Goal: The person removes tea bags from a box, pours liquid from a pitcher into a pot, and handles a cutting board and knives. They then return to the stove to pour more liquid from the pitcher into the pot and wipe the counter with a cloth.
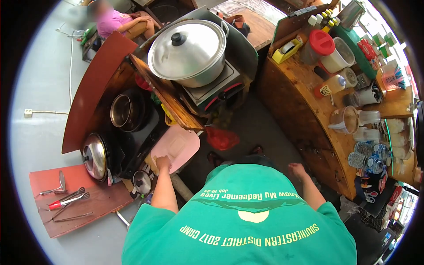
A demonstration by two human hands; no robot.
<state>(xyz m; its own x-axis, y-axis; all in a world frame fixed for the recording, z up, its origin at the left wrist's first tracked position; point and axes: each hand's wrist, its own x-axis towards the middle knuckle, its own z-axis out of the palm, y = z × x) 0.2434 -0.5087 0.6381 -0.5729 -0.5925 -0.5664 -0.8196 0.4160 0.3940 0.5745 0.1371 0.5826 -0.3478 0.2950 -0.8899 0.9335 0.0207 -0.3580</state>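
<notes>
At the left side of my body, my left hand (163, 163) has its fingers closed at the near edge of a pink tray (179, 148), beside the black stove. My right hand (298, 170) hangs away from my body over the dark floor, loosely curled with the fingers apart, and nothing shows in it. A red plastic bag (222, 138) lies in front of me, past the tray. A large lidded silver pot (190, 51) stands on a gas burner (216, 86) farther ahead.
Left are a dark pan (125, 111), a lidded wok (95, 157), a small lidded pot (141, 182) and a red board (104, 198) with tongs. On the right, a wooden counter (304, 90) bears bottles, tubs and cups. A seated person (115, 22) is at the upper left.
</notes>
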